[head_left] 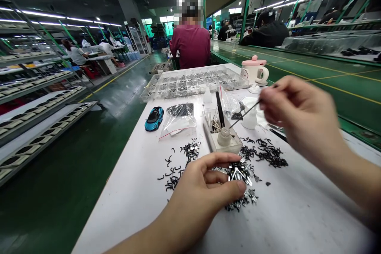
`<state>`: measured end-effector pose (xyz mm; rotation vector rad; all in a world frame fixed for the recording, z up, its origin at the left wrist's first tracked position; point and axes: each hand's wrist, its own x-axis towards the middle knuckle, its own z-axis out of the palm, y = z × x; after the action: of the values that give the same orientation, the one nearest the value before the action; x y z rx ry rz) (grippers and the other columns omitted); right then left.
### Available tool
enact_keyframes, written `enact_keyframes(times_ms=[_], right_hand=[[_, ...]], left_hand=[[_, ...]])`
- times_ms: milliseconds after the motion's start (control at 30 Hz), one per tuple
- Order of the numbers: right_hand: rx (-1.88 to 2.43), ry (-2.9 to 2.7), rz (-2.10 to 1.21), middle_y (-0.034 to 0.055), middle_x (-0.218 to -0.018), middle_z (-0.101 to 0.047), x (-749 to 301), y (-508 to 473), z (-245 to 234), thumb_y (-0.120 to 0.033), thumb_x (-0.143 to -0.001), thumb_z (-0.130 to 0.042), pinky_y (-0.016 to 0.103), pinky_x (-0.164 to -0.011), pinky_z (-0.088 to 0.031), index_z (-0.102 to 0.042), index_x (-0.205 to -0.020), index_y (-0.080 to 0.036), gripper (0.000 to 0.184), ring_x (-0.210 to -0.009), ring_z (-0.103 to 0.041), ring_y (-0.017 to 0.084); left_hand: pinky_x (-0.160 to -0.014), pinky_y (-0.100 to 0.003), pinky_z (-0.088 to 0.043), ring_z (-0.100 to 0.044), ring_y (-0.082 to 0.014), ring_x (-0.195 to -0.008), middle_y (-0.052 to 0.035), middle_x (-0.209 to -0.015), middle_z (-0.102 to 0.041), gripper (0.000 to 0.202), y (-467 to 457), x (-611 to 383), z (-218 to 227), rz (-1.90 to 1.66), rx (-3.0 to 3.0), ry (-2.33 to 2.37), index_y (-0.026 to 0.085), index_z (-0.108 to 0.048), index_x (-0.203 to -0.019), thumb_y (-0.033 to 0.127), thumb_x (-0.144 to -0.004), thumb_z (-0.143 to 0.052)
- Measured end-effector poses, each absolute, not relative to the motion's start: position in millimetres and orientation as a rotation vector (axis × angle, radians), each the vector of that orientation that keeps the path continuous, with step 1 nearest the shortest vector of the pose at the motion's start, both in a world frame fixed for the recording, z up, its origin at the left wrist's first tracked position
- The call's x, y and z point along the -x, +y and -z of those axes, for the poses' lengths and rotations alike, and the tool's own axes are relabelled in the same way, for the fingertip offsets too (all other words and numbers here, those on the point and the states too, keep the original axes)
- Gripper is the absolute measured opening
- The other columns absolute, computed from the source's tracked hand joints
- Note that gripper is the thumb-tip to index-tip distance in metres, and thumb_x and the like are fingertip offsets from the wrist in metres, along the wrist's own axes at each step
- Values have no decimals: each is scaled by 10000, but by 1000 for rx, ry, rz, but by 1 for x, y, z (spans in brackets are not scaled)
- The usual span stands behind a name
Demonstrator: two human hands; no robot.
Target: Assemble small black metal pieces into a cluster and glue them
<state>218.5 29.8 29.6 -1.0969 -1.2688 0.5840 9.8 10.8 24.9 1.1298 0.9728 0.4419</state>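
My left hand is low over the table, thumb and fingers curled around a small black-and-silver part with a V-shaped bright piece. Beneath it lies a pile of small black and silver pieces. My right hand, slightly blurred, pinches a thin dark rod that slants down to the left. Its lower end is close to the mouth of a small glass bottle. That bottle sits in a pale holder, where a black-handled tool and several thin sticks also stand.
Black curved pieces are scattered either side of the holder. A blue toy car and a plastic bag lie left. Behind stand a compartment tray, white squeeze bottle and lidded mug. A person sits beyond.
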Motion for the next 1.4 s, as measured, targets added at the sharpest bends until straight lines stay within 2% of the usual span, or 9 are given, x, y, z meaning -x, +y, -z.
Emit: enact_keyframes(times_ms=[67, 200, 300, 500, 800, 900, 1100, 1300, 1400], right_hand=[[1089, -1215, -650, -50, -639, -510, -228, 24, -32, -389, -902, -637, 241, -431, -249, -469, -772, -233, 264, -480, -344, 84], [1186, -1409, -1061, -67, -530, -426, -231, 18, -23, -447, -829, -706, 215, -396, -175, -479, -720, -213, 344, -446, -290, 69], [1231, -1534, -1255, -74, -548, -446, -223, 17, -17, -417, -831, -704, 191, -393, -193, -484, -733, -206, 320, -461, -301, 62], [1254, -1669, -1300, -62, -587, -436, -212, 14, -16, -425, -870, -649, 215, -464, -249, -474, -716, -200, 323, -542, -343, 87], [1270, -1648, -1207, -69, -555, -443, -220, 13, -21, -452, -862, -662, 184, -403, -226, -490, -722, -195, 339, -486, -323, 66], [1243, -1489, -989, -60, -552, -472, -229, 13, -27, -479, -866, -658, 175, -383, -236, -503, -740, -197, 346, -460, -342, 56], [1084, -1228, -380, 5, -677, -611, -226, 12, -30, -315, -866, -704, 213, -495, -421, -558, -792, -197, 201, -645, -557, 121], [1093, -1406, -419, -17, -692, -620, -210, 12, -23, -316, -915, -632, 202, -421, -373, -568, -821, -199, 164, -514, -480, 75], [1163, -1525, -512, -12, -754, -637, -207, 15, -18, -343, -917, -617, 191, -444, -381, -622, -944, -207, 138, -541, -477, 73]], left_hand=[[-751, -250, -423, -643, -157, -765, 47, -635, -582, 392, 12, -9, -25, -464, -1109, 959, 227, -634, -1118, 247, -748, -759], [-740, -213, -436, -635, -122, -743, 11, -698, -675, 457, 16, -9, -25, -513, -1055, 918, 215, -631, -1139, 312, -727, -804], [-728, -191, -442, -632, -108, -733, 7, -697, -687, 450, 18, -9, -25, -528, -1037, 908, 214, -639, -1129, 316, -726, -812], [-706, -170, -440, -624, -93, -718, 21, -665, -668, 392, 20, -11, -24, -510, -1028, 902, 213, -639, -1135, 223, -766, -772], [-695, -158, -425, -608, -81, -713, 32, -683, -653, 387, 17, -7, -22, -543, -1034, 909, 238, -648, -1123, 261, -762, -785], [-650, -150, -392, -564, -64, -660, 62, -628, -583, 399, 16, -6, -21, -522, -1032, 935, 252, -666, -1099, 280, -728, -811], [-933, -348, -440, -646, -195, -924, -28, -972, -667, 326, 13, -8, -15, -395, -792, 874, 216, -714, -1004, 170, -692, -796], [-982, -361, -453, -633, -180, -937, -43, -956, -667, 312, 12, -12, -17, -449, -768, 881, 179, -711, -1014, 133, -711, -775], [-979, -342, -463, -626, -197, -986, -63, -1019, -669, 329, 11, -11, -20, -462, -770, 910, 168, -700, -1045, 149, -724, -769]])
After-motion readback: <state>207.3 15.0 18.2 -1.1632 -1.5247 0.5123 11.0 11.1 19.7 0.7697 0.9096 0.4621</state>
